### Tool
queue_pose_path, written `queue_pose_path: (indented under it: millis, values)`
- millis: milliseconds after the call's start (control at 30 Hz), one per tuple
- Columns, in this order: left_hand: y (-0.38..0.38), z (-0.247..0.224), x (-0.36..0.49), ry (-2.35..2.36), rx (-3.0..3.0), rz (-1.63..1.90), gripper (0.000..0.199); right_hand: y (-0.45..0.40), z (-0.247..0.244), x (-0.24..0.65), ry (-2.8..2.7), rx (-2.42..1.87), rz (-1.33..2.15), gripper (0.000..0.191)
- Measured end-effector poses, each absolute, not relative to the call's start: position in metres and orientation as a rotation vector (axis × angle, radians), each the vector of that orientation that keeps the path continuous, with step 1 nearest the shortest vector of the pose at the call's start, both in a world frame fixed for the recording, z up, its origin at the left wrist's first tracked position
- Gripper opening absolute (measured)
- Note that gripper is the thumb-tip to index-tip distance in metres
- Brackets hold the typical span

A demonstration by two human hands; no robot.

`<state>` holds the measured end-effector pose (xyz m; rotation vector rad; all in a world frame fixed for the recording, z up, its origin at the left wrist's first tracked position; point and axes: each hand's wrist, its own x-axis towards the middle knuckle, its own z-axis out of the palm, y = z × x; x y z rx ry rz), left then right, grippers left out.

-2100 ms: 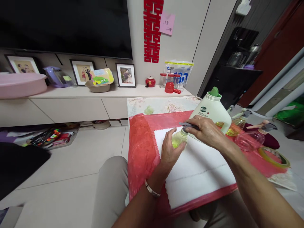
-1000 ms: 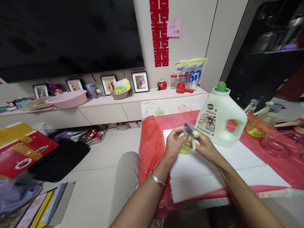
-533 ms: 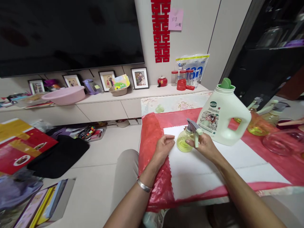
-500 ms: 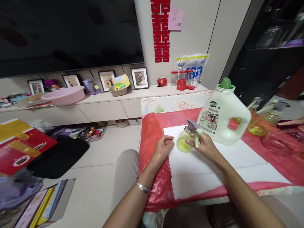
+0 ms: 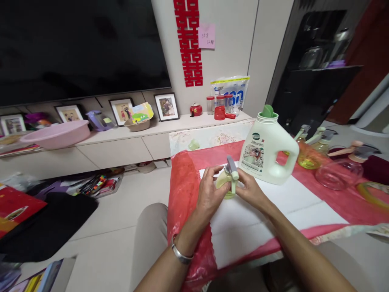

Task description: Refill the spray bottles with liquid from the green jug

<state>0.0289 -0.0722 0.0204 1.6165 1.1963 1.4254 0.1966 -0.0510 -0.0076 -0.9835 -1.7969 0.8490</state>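
A small spray bottle (image 5: 228, 178) with yellow-green liquid and a grey and pale green spray head stands upright between my hands over the white sheet (image 5: 243, 227). My left hand (image 5: 212, 190) wraps round the bottle's left side, its thumb on the front. On the right side, my right hand (image 5: 251, 190) has its fingers closed at the neck, just beneath the spray head. Right behind my right hand stands a large pale green jug (image 5: 269, 150), with a green piece in its open mouth.
More spray bottles (image 5: 310, 156) and a clear pink bottle (image 5: 338, 174) stand at the table's right on red plastic (image 5: 185, 194). Behind the table, a low cabinet (image 5: 115, 150) holds photo frames, jars and a pink basin (image 5: 60, 134).
My left hand has moved from the sheet onto the bottle and now holds it. My right hand has shifted to the neck. The whole view has turned to the right.
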Motion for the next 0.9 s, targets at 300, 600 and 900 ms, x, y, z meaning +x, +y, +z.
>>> queue_pose_path:
  millis: [300,600,900]
  values:
    - [-0.043,0.015,0.047,1.233,1.600,1.464,0.023,-0.050,-0.009,0.195,-1.798,-0.989,0.794,0.055]
    - [-0.039,0.007,0.035,0.997,1.615,1.394,0.037,-0.049,-0.009,0.197,-1.787,-0.999,0.838,0.058]
    - [-0.029,0.003,0.037,0.948,1.429,1.368,0.028,-0.047,-0.012,0.199,-1.789,-1.000,0.862,0.059]
